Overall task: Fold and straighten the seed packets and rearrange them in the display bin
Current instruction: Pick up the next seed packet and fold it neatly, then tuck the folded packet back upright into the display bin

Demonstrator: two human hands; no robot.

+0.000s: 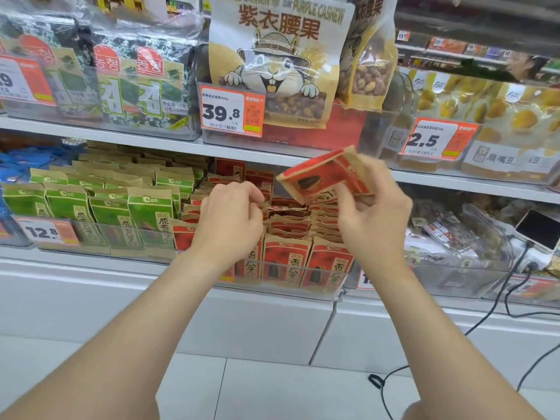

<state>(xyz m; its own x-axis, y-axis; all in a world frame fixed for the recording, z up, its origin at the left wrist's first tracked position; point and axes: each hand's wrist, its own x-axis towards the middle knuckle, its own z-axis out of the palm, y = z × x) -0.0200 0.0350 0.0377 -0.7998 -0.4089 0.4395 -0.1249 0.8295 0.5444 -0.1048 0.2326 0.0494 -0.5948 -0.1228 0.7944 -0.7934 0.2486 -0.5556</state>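
My right hand pinches a red packet clear above the bin, seemingly so my left hand, curled among the rows, grip unclear, can open a slot.

Both bare forearms reach toward 12 o'clock, the left entering from 7 o'clock, the right from 5. The left grip shows its back, fingers curled toward the thumb; whether they pinch anything is unclear. At its 3 o'clock, the right grip pinches a red packet between thumb and fingers.
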